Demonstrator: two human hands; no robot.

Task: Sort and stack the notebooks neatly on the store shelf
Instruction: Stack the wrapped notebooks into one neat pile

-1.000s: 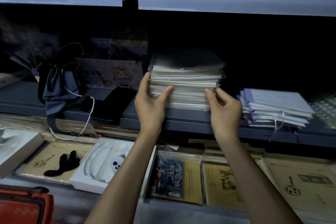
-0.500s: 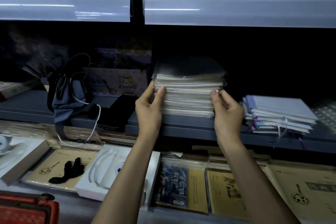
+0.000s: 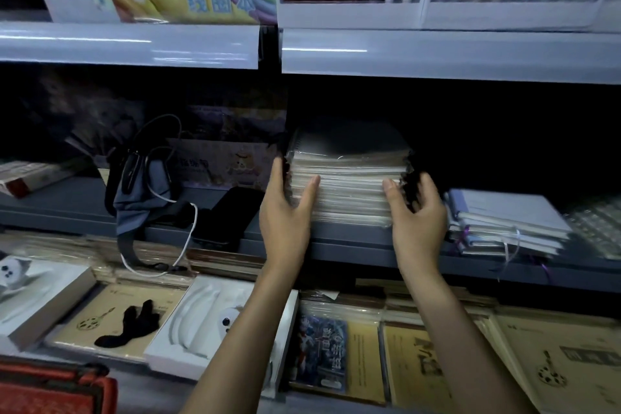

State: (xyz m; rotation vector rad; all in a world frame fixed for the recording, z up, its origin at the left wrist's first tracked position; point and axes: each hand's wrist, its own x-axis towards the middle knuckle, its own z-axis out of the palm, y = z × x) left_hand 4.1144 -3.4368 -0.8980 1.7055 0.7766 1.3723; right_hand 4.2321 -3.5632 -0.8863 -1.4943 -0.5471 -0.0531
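Observation:
A tall stack of plastic-wrapped spiral notebooks (image 3: pixel 349 178) stands on the dark grey middle shelf (image 3: pixel 336 239). My left hand (image 3: pixel 285 208) presses its left side, fingers straight along the edge and thumb across the front. On the stack's right side rests my right hand (image 3: pixel 416 212), thumb on the front corner and fingers reaching round behind. A lower, uneven pile of purple-edged notebooks (image 3: pixel 504 222) with ribbon markers lies just right of my right hand.
A grey pouch with a white cable (image 3: pixel 144 198) and a black device (image 3: pixel 228 215) lie on the shelf to the left. The shelf above (image 3: pixel 437 54) holds pens and a colourful box. Below are brown notebooks (image 3: pixel 420 363) and white boxes (image 3: pixel 208 323). A red case (image 3: pixel 50 390) sits bottom left.
The view has tilted upward, revealing the top shelf's goods. Both hands stay at the sides of the tall stack; the right hand's fingers have slid further round its right side.

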